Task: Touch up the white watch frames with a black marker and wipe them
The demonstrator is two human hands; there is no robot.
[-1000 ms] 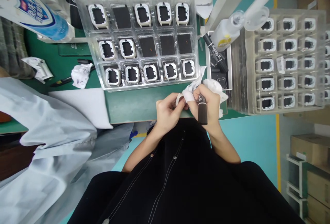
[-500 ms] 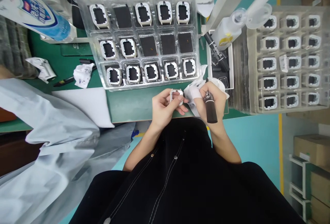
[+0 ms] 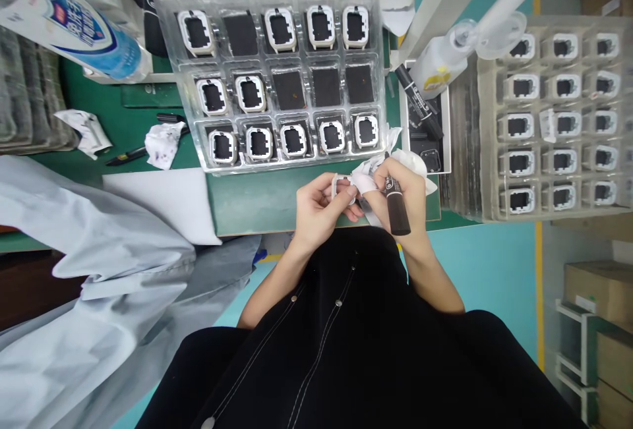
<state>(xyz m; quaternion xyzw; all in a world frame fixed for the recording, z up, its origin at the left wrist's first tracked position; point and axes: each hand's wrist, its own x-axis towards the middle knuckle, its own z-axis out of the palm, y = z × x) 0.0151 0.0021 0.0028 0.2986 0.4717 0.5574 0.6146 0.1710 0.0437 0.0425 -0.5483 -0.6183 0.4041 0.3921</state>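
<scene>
My left hand point(image 3: 316, 210) pinches a small white squared frame, like a watch case point(image 3: 335, 185), between thumb and fingers at the bench's front edge. Against its right side presses the white cloth point(image 3: 364, 184) wrapped over a fingertip of my right hand point(image 3: 409, 185). That same hand also grips a black marker point(image 3: 397, 208), its thick end toward my body. Just beyond both hands, a clear plastic tray point(image 3: 277, 164) holds several similar white frames, with dark pads showing in some pockets. Crumpled white tissue point(image 3: 418, 164) lies behind my right hand.
At right, stacked trays point(image 3: 487, 172) carry more frames. A box point(image 3: 448, 145) of markers stands beside a pump bottle point(image 3: 435, 63). At left are a large blue-labelled bottle point(image 3: 93, 33), stained tissue point(image 3: 165, 143), a white foam sheet point(image 3: 163, 201) and a co-worker's grey sleeve point(image 3: 123, 244).
The cloth-covered finger of my right hand has moved left onto the frame's edge, and the marker has shifted left with it. My left hand keeps its hold on the frame.
</scene>
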